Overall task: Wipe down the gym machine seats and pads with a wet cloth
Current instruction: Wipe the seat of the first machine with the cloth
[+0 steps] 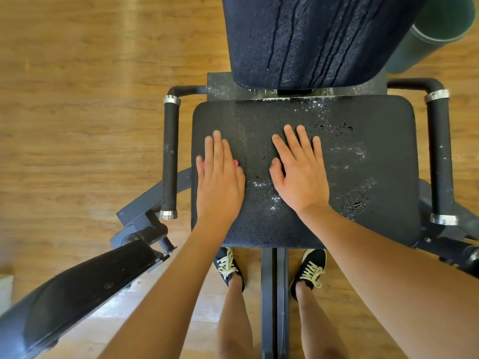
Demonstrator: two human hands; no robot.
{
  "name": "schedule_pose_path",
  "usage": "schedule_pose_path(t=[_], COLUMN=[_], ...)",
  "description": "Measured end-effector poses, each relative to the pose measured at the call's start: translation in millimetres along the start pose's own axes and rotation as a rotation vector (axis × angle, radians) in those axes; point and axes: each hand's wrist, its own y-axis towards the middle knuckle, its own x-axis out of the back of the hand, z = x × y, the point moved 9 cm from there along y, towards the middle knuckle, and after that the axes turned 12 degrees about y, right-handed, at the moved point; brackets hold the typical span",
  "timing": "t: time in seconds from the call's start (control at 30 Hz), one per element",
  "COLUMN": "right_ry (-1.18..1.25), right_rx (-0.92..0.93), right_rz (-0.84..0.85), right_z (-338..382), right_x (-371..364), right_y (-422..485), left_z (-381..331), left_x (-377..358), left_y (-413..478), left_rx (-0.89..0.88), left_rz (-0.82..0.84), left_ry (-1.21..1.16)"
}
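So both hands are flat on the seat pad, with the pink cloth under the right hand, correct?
Not quite. In the head view the pink cloth peeks out from under the left hand, not the right hand, which lies bare on the seat pad. The rest holds: both hands are flat on the pad.

Seat pad (pixel 375 156) is black with a fine pebbled grain, speckled with whitish flecks and glossy dark wet blotches. Backrest pad (pixel 311 40) reads more navy, with darker drip streaks running down it. The cloth (pixel 236 163) is bright pink, just slivers poking out either side of the left hand (pixel 220 182). Handle grips (pixel 169 161) are matte black with shiny silver rings (pixel 173 100) at the ends, and the frame (pixel 140 206) is dark grey. Floor (pixel 77 99) is honey-brown wood-grain planks. Sneakers (pixel 318 256) are black with pale yellow laces (pixel 312 274), and the rolled mat (pixel 440 22) is dull green.
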Motion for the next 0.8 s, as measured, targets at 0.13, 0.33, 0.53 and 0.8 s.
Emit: schedule_pose_path(t=[0.13,0.33,0.53,0.8], right_ry=[0.001,-0.002,0.008,0.015], right_rx=[0.004,0.003,0.002,0.002], right_rz=[-0.007,-0.006,-0.014,-0.012], right_z=[-0.5,-1.1,-0.5,-0.1], right_x=[0.3,0.2,2.0,1.7], right_y=[-0.6,-0.3,-0.7,-1.0], left_z=[2.1,0.0,-0.8,-2.9], left_x=[-2.2,6.8,5.8,-18.0], left_y=[-2.7,46.9,18.9,-71.1], left_rx=[0.021,-0.005,-0.066,-0.079], left_rz=[0.041,0.025,-0.005,0.042], left_ry=[-0.02,-0.011,-0.014,0.051])
